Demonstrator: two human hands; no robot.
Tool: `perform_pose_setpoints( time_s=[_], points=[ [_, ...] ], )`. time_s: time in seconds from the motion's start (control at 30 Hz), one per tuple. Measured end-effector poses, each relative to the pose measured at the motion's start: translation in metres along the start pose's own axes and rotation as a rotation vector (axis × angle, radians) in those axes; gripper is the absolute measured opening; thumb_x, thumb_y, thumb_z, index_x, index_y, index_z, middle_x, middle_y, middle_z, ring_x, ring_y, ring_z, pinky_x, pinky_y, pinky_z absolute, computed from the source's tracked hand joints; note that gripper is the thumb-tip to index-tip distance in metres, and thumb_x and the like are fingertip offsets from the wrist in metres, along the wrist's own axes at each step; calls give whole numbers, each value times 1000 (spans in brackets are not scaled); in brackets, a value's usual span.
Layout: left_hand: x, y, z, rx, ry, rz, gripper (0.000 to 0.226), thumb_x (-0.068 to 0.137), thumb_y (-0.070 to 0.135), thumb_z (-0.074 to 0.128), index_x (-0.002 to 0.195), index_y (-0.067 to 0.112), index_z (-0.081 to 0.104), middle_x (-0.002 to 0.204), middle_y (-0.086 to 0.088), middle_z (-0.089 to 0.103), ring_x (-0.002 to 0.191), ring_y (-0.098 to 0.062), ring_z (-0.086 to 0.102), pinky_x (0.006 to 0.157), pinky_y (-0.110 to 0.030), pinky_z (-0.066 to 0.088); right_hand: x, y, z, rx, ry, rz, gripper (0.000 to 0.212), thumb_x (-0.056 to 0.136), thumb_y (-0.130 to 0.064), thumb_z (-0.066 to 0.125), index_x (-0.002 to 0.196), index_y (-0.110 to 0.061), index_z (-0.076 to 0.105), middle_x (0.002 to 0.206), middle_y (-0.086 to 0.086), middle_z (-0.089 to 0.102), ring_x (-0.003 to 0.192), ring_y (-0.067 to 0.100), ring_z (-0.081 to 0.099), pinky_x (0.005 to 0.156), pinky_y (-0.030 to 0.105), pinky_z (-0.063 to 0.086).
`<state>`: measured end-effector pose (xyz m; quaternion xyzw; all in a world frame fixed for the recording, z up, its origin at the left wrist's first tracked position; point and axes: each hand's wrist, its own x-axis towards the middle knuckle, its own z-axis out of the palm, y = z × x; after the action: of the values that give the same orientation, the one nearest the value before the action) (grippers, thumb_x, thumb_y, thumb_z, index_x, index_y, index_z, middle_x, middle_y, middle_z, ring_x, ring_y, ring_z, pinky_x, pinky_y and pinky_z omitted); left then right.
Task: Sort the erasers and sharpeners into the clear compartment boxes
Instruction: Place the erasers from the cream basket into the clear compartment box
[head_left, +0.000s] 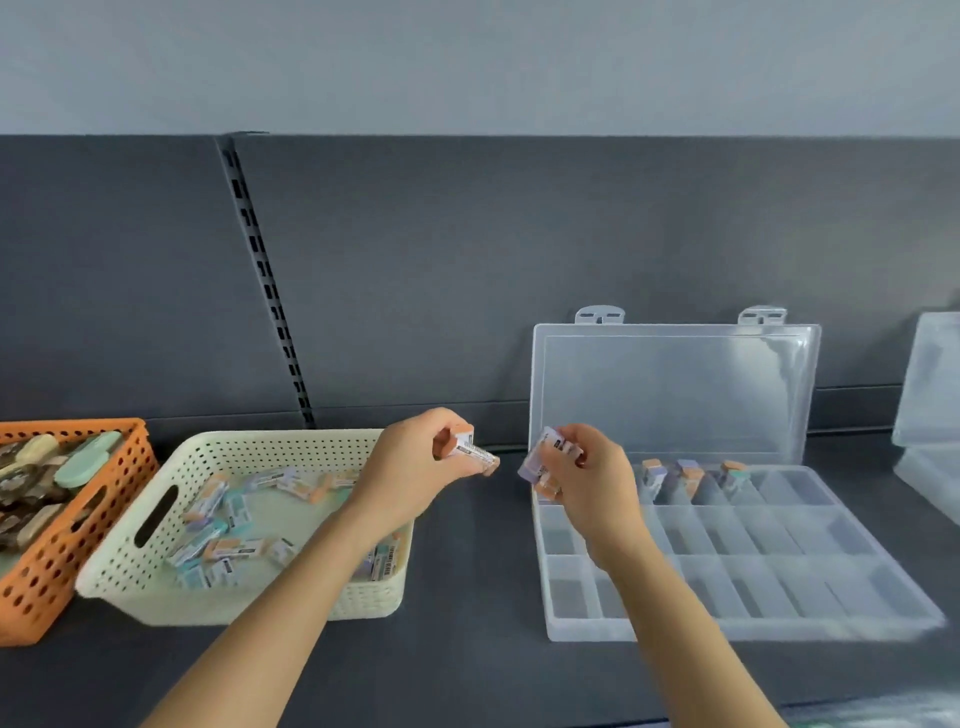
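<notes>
dark grey shelf under a slotted back panel carries everything. at far left sits an orange perforated plastic basket of green and brown items, and just beside it a cream perforated plastic basket of loose sleeved erasers. the left hand hovers over the cream basket's far right corner, its fingers clamped on one orange eraser in a white barcode sleeve. the right hand hovers over the far left corner of the clear plastic compartment box, fingers pinching a few purple and orange erasers. several upright erasers stand in the box's far row, before its raised lid. a second clear box sits at the right edge.
</notes>
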<state>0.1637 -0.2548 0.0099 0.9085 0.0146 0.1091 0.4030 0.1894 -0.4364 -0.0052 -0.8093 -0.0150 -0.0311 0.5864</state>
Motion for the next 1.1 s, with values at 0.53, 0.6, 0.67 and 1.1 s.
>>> perform_pose_setpoints(
  time_s=[0.53, 0.6, 0.67, 1.1],
  points=[
    [31, 134, 187, -53, -86, 57, 24, 71, 21, 80, 89, 25, 65, 82, 11, 65, 75, -4, 59, 67, -16, 44, 55, 85, -214, -144, 108, -45, 14, 92, -19, 58, 81, -18, 66, 63, -9, 62, 55, 4, 53, 49, 11, 42],
    [36, 147, 207, -67, -91, 62, 25, 70, 22, 81, 87, 24, 64, 80, 10, 65, 71, -5, 58, 64, -16, 43, 61, 94, -234, -119, 117, -27, 15, 91, -21, 59, 79, -18, 66, 64, -6, 61, 55, 6, 52, 46, 7, 38],
    [40, 158, 224, -74, -93, 64, 26, 70, 25, 82, 90, 21, 65, 81, 8, 66, 72, -7, 58, 63, -17, 43, 66, 104, -251, -95, 126, -15, 16, 92, -21, 58, 79, -16, 65, 62, -6, 59, 52, 4, 50, 44, 8, 36],
    [79, 194, 282, 370, -348, 184, 21, 82, 19, 71, 87, 22, 50, 83, 6, 55, 77, -18, 51, 67, -28, 43, 74, 123, -288, -80, 115, 34, 10, 90, -16, 59, 81, -17, 63, 71, -5, 62, 60, 9, 54, 48, 9, 42]
  ],
)
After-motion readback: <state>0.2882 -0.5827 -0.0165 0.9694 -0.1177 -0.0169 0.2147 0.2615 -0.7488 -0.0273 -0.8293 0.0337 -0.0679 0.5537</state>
